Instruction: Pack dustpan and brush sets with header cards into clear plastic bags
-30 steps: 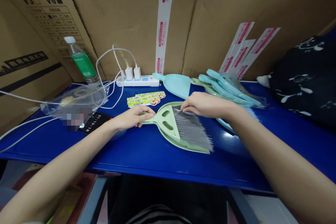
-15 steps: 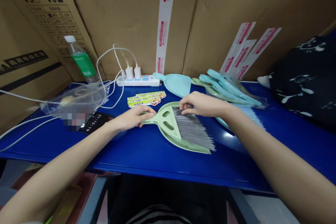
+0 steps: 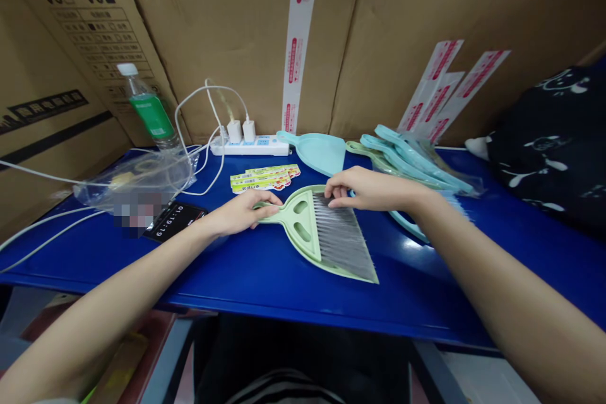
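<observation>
A pale green hand brush (image 3: 341,237) with grey bristles lies on top of a matching green dustpan (image 3: 308,257), both flat over the blue table. At their left end, my left hand (image 3: 243,209) is closed around the handles, thumb on top. My right hand (image 3: 362,188) reaches in from the right with curled fingers at the far edge of the bristles and the pan's far rim. What exactly its fingertips pinch is partly hidden. The bristles fan out to the right and sit mostly within the pan's outline.
Behind are a light blue dustpan (image 3: 319,153), yellow-green label strips (image 3: 262,179) and a white power strip (image 3: 265,146). Blue and green sets in plastic (image 3: 411,161) lie at right. A phone (image 3: 177,221), plastic bag (image 3: 137,180) and bottle (image 3: 154,115) are at left. Cardboard (image 3: 237,31) stands behind.
The brush has turned slightly on the dustpan, so the bristle tips that stuck out past the pan's near right corner now lie inside its edge. Both hands stay nearly in place.
</observation>
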The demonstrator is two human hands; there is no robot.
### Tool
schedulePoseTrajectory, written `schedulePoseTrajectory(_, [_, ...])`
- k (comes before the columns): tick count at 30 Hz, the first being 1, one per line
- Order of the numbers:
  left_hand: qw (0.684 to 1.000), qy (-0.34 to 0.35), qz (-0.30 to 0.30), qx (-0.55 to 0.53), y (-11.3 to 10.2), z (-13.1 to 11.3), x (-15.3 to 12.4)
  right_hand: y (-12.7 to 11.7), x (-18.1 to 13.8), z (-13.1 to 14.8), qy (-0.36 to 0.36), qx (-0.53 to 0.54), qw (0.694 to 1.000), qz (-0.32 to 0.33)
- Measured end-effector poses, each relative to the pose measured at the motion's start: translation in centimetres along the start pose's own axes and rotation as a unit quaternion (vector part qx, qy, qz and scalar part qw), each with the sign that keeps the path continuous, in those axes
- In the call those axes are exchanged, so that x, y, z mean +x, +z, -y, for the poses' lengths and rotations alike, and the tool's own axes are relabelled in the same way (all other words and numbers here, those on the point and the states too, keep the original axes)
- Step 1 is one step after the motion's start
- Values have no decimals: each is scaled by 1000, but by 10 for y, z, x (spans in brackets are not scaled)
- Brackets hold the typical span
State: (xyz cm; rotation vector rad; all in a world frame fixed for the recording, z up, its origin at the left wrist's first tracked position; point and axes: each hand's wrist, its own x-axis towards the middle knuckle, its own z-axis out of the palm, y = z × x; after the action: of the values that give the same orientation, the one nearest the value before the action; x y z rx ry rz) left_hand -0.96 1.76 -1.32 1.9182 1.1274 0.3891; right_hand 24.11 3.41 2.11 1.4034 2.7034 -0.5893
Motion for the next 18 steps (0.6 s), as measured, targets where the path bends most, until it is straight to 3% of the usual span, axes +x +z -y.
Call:
schedulePoseTrajectory(12, [999,26,14,28,-1,2,-1,6,3,-8,-43,-94,993,-57])
schedulePoseTrajectory(18, [999,32,16,40,-2,2,-1,6,0,-11,-49,-76,994,-58])
